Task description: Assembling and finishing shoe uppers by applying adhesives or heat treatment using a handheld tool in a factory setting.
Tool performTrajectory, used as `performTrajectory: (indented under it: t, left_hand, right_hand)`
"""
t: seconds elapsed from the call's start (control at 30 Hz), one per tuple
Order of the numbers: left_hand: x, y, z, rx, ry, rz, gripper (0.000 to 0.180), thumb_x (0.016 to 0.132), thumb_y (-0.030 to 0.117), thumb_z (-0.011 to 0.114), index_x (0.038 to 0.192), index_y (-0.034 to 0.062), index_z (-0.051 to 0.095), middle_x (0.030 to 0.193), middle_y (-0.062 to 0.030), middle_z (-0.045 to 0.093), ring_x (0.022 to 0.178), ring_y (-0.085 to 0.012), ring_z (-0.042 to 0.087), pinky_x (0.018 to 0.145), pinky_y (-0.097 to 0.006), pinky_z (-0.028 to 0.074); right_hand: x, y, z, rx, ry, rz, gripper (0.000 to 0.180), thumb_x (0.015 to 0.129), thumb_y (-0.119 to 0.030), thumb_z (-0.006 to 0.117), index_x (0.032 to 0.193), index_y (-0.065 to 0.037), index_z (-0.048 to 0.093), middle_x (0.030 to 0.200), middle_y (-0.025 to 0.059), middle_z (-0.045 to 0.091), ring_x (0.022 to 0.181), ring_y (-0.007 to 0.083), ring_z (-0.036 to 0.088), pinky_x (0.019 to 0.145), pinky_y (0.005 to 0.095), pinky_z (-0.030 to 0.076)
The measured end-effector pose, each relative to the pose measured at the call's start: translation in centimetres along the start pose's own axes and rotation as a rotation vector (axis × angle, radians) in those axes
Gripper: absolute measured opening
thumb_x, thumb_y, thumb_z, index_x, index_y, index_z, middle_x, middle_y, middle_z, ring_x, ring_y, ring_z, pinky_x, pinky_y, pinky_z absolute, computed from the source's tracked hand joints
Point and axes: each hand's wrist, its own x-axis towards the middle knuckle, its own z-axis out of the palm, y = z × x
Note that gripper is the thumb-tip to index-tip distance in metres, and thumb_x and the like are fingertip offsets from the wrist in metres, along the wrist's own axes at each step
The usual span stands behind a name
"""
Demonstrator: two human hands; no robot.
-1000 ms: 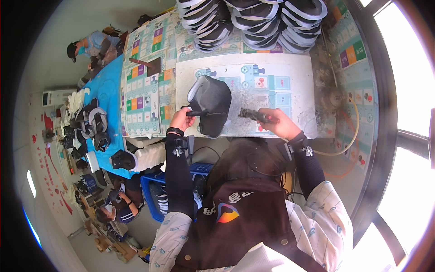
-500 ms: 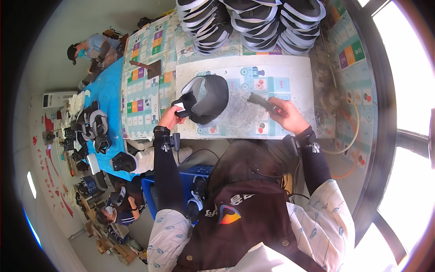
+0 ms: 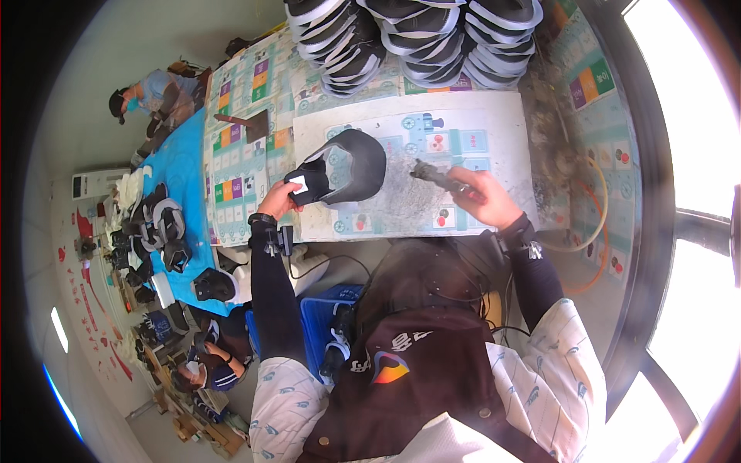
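With your left hand (image 3: 279,199), you are gripping a black shoe upper (image 3: 365,166) at its left end, beside a small white label (image 3: 298,184), and holding it over the white sheet (image 3: 328,220). Your right hand (image 3: 486,199) is grasping a dark tool (image 3: 436,177), probably a brush though blurred, that is pointing toward the upper from just beside it. Stacked uppers (image 3: 421,46) are standing beyond.

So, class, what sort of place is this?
Probably a shoe workshop: stacked black shoe uppers with pale edges, a curved black upper in the left hand, and a dark, ragged brush-like tool in the right hand.
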Motion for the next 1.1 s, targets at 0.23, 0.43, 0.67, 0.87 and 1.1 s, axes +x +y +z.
performTrajectory:
  t: [0.23,0.43,0.67,0.87,1.1]
  left_hand:
    - [0.6,-0.2,-2.5,0.051,-0.049,-0.037,0.031,0.098,0.017,0.067,0.122,-0.0013,0.059,0.099,-0.0124,0.070,0.077,-0.0251,0.069,0.062,-0.041,0.056]
    - [1.7,0.6,-3.9,0.263,-0.053,0.016,0.036,0.099,0.022,0.069,0.124,-0.0038,0.065,0.108,-0.0112,0.073,0.089,-0.0215,0.073,0.075,-0.038,0.061]
    - [2.5,3.8,-1.6,0.588,-0.144,0.098,0.044,0.102,0.025,0.066,0.141,0.0063,0.062,0.111,-0.0048,0.073,0.088,-0.0152,0.071,0.072,-0.033,0.062]
    - [2.6,5.6,0.5,0.796,-0.146,0.192,0.045,0.102,0.023,0.065,0.145,0.0098,0.061,0.112,-0.0031,0.073,0.086,-0.0135,0.070,0.069,-0.029,0.059]
    - [2.0,7.1,4.8,0.940,-0.149,0.195,0.043,0.102,0.019,0.063,0.144,0.0132,0.062,0.107,-0.0046,0.073,0.081,-0.0125,0.069,0.067,-0.029,0.058]
  right_hand:
    - [-0.3,0.0,-0.3,-0.090,-0.065,0.014,0.029,0.079,-0.003,0.065,0.108,-0.004,0.065,0.076,0.0197,0.062,0.075,0.0439,0.065,0.068,0.0475,0.050]
    - [-0.4,-0.4,0.4,-0.057,-0.180,-0.056,0.028,0.078,-0.002,0.064,0.106,-0.005,0.065,0.069,0.0175,0.060,0.067,0.0399,0.064,0.063,0.0462,0.047]
    - [0.7,-1.0,0.7,-0.096,-0.223,-0.122,0.033,0.076,-0.003,0.065,0.109,-0.005,0.063,0.070,0.0182,0.061,0.069,0.0425,0.064,0.064,0.0492,0.047]
    - [1.0,-0.7,0.9,-0.141,-0.177,-0.119,0.031,0.078,-0.005,0.066,0.109,-0.005,0.064,0.073,0.0196,0.063,0.073,0.0442,0.064,0.066,0.0512,0.048]
    - [1.3,-0.3,1.4,-0.150,-0.070,-0.138,0.030,0.079,-0.005,0.066,0.109,-0.006,0.064,0.072,0.0198,0.063,0.072,0.0437,0.065,0.066,0.0517,0.049]
